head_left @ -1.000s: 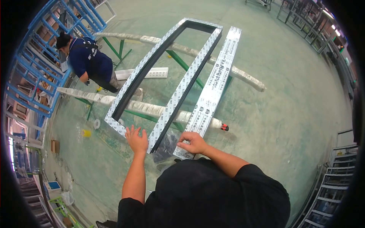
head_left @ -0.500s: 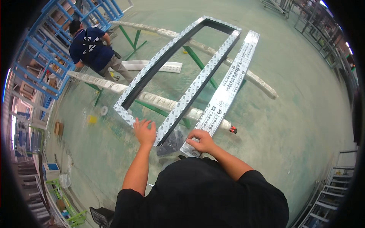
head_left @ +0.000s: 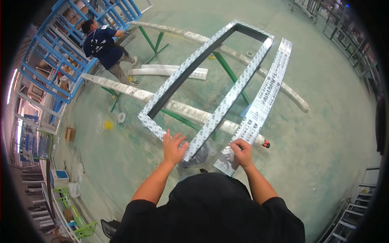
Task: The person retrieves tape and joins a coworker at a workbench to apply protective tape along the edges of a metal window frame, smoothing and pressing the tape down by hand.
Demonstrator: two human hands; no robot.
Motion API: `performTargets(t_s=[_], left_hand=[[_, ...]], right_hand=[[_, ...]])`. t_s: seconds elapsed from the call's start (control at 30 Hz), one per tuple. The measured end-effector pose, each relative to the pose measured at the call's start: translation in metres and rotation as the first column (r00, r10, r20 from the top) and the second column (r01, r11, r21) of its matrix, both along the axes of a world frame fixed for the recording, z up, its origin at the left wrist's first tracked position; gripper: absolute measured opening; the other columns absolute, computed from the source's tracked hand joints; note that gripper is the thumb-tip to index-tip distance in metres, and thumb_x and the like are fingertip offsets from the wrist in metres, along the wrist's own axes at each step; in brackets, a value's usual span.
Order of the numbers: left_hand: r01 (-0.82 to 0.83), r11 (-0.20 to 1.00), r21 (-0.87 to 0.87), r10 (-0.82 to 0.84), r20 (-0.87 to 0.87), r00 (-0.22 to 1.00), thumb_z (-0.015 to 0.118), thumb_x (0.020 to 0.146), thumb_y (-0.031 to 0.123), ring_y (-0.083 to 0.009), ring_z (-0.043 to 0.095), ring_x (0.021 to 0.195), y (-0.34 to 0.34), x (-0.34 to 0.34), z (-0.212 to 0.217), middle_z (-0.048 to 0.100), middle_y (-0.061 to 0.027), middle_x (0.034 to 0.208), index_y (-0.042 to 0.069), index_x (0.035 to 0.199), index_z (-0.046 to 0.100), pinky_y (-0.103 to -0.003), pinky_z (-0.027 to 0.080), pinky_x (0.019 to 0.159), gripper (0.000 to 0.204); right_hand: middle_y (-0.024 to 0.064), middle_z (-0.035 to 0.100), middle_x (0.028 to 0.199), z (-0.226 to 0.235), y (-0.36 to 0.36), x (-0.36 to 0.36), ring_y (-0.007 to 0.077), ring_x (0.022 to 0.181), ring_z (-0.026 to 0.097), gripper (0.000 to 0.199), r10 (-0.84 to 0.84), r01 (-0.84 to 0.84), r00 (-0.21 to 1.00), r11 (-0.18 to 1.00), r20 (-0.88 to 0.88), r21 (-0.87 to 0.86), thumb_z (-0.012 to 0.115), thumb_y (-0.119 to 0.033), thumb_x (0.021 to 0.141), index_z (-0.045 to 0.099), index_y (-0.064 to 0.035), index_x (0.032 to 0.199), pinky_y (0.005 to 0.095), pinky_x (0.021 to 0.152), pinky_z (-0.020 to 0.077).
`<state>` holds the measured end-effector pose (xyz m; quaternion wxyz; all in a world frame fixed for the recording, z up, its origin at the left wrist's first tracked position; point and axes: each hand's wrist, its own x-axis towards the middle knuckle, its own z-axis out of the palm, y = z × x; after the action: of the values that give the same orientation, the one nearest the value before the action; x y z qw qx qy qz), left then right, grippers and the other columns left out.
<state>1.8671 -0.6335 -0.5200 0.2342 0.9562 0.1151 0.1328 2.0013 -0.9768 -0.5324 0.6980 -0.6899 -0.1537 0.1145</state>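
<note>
My left hand (head_left: 174, 148) lies with its fingers spread on the near end of a rectangular metal frame (head_left: 221, 110) covered in patterned protective film. Just right of the frame lies a long flat metal panel (head_left: 264, 103), faced with printed film. At the panel's near end, my right hand (head_left: 242, 153) has its fingers pinched together on a loose edge of protective film (head_left: 234, 161). A greyer patch shows beside those fingers. The fingertips partly hide the lifted edge.
Two wrapped beams (head_left: 183, 109) on green trestle legs (head_left: 233, 73) carry the frame and panel. A person (head_left: 103, 46) stands at far left near a blue rack (head_left: 52, 60). White profiles (head_left: 162, 71), a tape roll (head_left: 121, 117) and a red-tipped tool (head_left: 266, 144) are also around.
The view has shifted, so the frame and panel appear farther right. At the panel's near end, a greyer patch has appeared beside my right hand. My left hand stays on the frame.
</note>
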Motion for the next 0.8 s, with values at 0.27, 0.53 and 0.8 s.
performTargets(t_s=[0.27, 0.53, 0.8], left_hand=[[0.536, 0.844, -0.012, -0.535, -0.093, 0.840, 0.084, 0.082, 0.055, -0.0366, 0.057, 0.137, 0.074, 0.001, 0.044, 0.070, -0.0089, 0.143, 0.015, 0.146, 0.068, -0.052, 0.036, 0.125, 0.076], [0.689, 0.705, 0.164, -0.674, -0.144, 0.724, 0.092, 0.067, 0.053, -0.0249, 0.066, 0.105, 0.094, 0.024, 0.011, 0.073, -0.0017, 0.104, 0.017, 0.099, 0.074, -0.042, 0.048, 0.092, 0.052], [0.632, 0.747, 0.208, -0.643, -0.019, 0.766, 0.084, 0.075, 0.047, -0.0269, 0.068, 0.097, 0.097, 0.016, 0.001, 0.071, -0.0032, 0.094, 0.015, 0.092, 0.071, -0.042, 0.047, 0.086, 0.038]], right_hand=[[0.0071, 0.076, 0.093, -0.002, 0.005, -0.005, 0.0161, 0.086, 0.069, 0.021, -0.158, 0.159, 0.987, 0.984, 0.024, -0.080, 0.068, -0.016, 0.104, 0.076, 0.0014, 0.094, 0.0317, 0.083, 0.0542], [0.0087, 0.073, 0.084, -0.004, 0.015, 0.010, 0.0182, 0.082, 0.068, 0.050, -0.364, 0.395, 0.910, 0.905, 0.199, -0.154, 0.051, -0.036, 0.113, 0.074, 0.0017, 0.091, 0.0339, 0.081, 0.0532], [0.0081, 0.073, 0.079, 0.000, 0.029, 0.021, 0.0190, 0.073, 0.067, 0.066, -0.473, 0.470, 0.880, 0.880, -0.043, -0.071, 0.047, -0.053, 0.114, 0.076, 0.0002, 0.086, 0.0351, 0.074, 0.0534]])
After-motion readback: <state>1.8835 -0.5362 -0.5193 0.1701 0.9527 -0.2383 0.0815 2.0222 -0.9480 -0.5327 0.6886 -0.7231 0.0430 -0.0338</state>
